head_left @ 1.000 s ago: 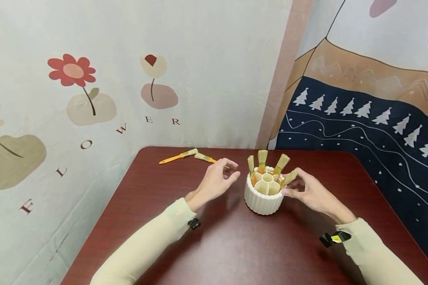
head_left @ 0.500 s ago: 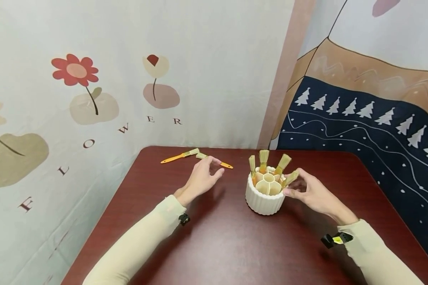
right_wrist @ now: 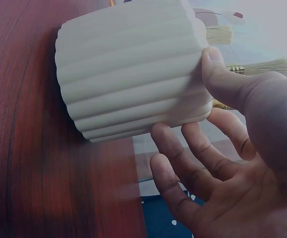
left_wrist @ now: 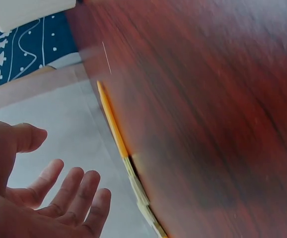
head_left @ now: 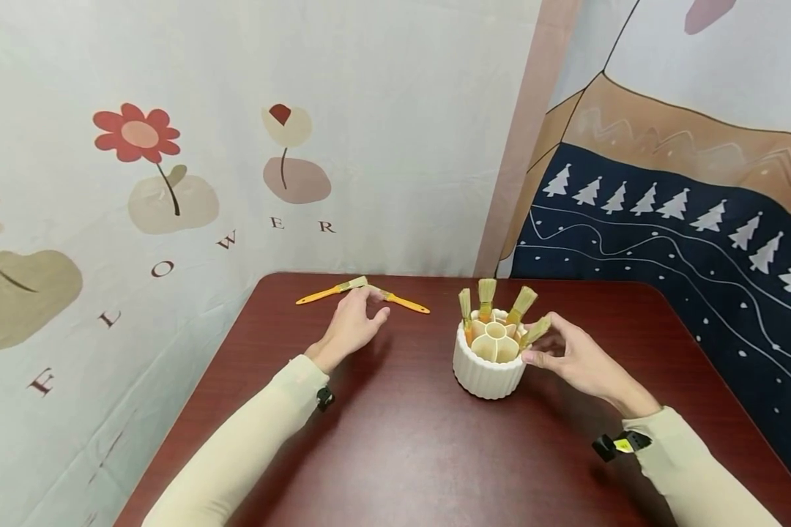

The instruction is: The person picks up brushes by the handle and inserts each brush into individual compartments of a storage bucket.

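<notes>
A white ribbed brush holder [head_left: 488,377] with petal-shaped compartments stands on the table, bristle brushes [head_left: 486,293] upright or leaning out of several of them. My right hand [head_left: 578,360] grips its right side, thumb on the rim and fingers against the outer wall, as the right wrist view shows at the holder wall [right_wrist: 128,74]. Toward the back left, my left hand [head_left: 346,328] hovers with loosely bent, parted fingers and nothing between them. Beyond its fingertips lie two yellow-handled brushes, a left brush [head_left: 319,295] and a right brush [head_left: 407,302]; the hand partly covers the right one's bristles.
The dark red tabletop [head_left: 422,432] reaches back to a pale wall cloth [head_left: 395,183] printed with flowers and letters. A dark blue cloth [head_left: 633,241] with white trees hangs along the right side.
My left hand has moved leftward, away from the holder and over to the bristle ends of the loose brushes, uncovering the right brush's handle. The right hand stays on the holder.
</notes>
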The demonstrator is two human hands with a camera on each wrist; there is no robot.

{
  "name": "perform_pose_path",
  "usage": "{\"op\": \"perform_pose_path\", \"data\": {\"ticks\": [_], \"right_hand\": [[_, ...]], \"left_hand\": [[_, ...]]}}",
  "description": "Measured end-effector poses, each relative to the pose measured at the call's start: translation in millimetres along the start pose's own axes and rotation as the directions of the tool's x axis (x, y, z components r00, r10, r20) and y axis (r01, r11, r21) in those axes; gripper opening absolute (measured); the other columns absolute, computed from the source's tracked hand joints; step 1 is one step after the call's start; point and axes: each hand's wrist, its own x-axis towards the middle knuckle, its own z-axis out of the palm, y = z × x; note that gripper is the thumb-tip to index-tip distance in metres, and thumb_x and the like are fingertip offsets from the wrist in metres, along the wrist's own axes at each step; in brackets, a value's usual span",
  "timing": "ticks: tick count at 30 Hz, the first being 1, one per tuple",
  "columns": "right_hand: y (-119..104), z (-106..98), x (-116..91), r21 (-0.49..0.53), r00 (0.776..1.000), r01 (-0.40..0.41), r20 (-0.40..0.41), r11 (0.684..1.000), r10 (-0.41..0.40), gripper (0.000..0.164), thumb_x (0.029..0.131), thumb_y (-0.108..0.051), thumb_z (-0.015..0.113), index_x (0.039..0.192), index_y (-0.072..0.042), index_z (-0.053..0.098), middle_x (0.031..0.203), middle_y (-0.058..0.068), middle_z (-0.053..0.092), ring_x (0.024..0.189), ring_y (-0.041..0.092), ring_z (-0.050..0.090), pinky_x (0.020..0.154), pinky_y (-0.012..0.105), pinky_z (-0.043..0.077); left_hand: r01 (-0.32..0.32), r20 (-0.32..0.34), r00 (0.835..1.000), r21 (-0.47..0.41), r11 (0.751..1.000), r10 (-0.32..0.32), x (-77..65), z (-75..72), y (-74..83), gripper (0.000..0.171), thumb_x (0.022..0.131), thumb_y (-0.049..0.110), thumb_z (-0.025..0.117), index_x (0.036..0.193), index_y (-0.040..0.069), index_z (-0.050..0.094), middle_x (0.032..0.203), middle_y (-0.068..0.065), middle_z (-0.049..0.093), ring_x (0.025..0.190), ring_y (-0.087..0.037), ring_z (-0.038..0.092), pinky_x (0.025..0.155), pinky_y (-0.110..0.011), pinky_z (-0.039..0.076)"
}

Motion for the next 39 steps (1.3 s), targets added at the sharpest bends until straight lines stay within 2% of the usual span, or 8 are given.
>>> {"op": "perform_pose_path", "data": {"ticks": [8,12,16,24,28,33,36,39], "right_hand": [[0,0,1,-0.017,1.0,-0.005,-0.005,1.0,0.004,0.045,0.104,-0.025,0.09,0.137,-0.01,0.064,0.141,0.018,0.078,0.118,0.024,0.08,0.09,0.022,0.065],[-1,0,1,-0.016,1.0,0.0,-0.017,1.0,-0.001,0.044,0.104,-0.024,0.091,0.136,-0.01,0.064,0.143,0.018,0.078,0.117,0.024,0.081,0.091,0.022,0.065],[-1,0,1,-0.01,1.0,0.001,-0.024,1.0,-0.001,0.043,0.104,-0.023,0.091,0.134,-0.011,0.065,0.145,0.019,0.078,0.116,0.022,0.081,0.091,0.023,0.065],[0,1,1,0.011,1.0,0.011,-0.017,1.0,-0.011,0.043,0.103,-0.021,0.091,0.135,-0.01,0.064,0.149,0.02,0.076,0.116,0.021,0.08,0.091,0.023,0.066],[-1,2,1,0.012,1.0,0.009,-0.017,1.0,-0.009,0.043,0.103,-0.02,0.091,0.135,-0.009,0.064,0.148,0.02,0.076,0.116,0.022,0.08,0.091,0.022,0.066],[-3,2,0,0.018,1.0,-0.007,-0.011,1.0,0.007,0.045,0.103,-0.021,0.091,0.136,-0.009,0.064,0.15,0.022,0.075,0.118,0.024,0.08,0.091,0.021,0.066],[-4,2,0,0.021,1.0,-0.011,-0.009,1.0,0.011,0.046,0.102,-0.021,0.091,0.137,-0.008,0.064,0.153,0.024,0.074,0.119,0.027,0.08,0.091,0.021,0.066],[-5,2,0,0.017,1.0,-0.012,-0.012,1.0,0.012,0.047,0.102,-0.021,0.092,0.138,-0.008,0.063,0.148,0.022,0.076,0.118,0.026,0.08,0.091,0.021,0.066]], "left_hand": [[0.013,-0.014,1.0,0.036,0.999,-0.013,9.6,-7.8,-17.1,0.042,0.113,0.024,0.076,0.147,0.001,0.071,0.158,-0.022,0.07,0.148,-0.045,0.065,0.123,-0.063,0.056],[0.033,-0.006,0.999,0.057,0.998,-0.033,14.1,-12.2,-28.1,0.047,0.112,0.027,0.077,0.151,0.001,0.068,0.158,-0.024,0.067,0.147,-0.045,0.064,0.126,-0.062,0.054],[0.052,0.026,0.998,0.081,0.995,-0.055,18.4,-16.0,-41.7,0.055,0.113,0.032,0.077,0.158,0.002,0.064,0.16,-0.024,0.063,0.15,-0.046,0.061,0.127,-0.064,0.052],[0.054,0.087,0.994,0.11,0.992,-0.064,27.8,-23.6,-71.6,0.07,0.113,0.039,0.075,0.169,0.002,0.055,0.176,-0.027,0.05,0.166,-0.052,0.044,0.136,-0.07,0.042],[0.066,0.143,0.986,0.137,0.988,-0.085,29.1,-28.8,-84.2,0.078,0.114,0.042,0.072,0.175,0.002,0.047,0.184,-0.029,0.04,0.172,-0.055,0.036,0.14,-0.072,0.036],[0.089,0.205,0.971,0.158,0.983,-0.121,27.1,-34.4,-93.0,0.084,0.115,0.045,0.07,0.179,0.001,0.039,0.184,-0.033,0.037,0.172,-0.055,0.037,0.139,-0.074,0.036],[0.095,0.206,0.97,0.158,0.983,-0.127,25.5,-36.7,-96.3,0.083,0.115,0.044,0.07,0.178,-0.001,0.04,0.183,-0.034,0.039,0.172,-0.054,0.038,0.139,-0.074,0.036],[0.095,0.206,0.97,0.163,0.982,-0.128,25.2,-39.7,-99.4,0.082,0.115,0.044,0.07,0.177,-0.002,0.041,0.183,-0.033,0.039,0.173,-0.052,0.038,0.14,-0.073,0.036]]}}
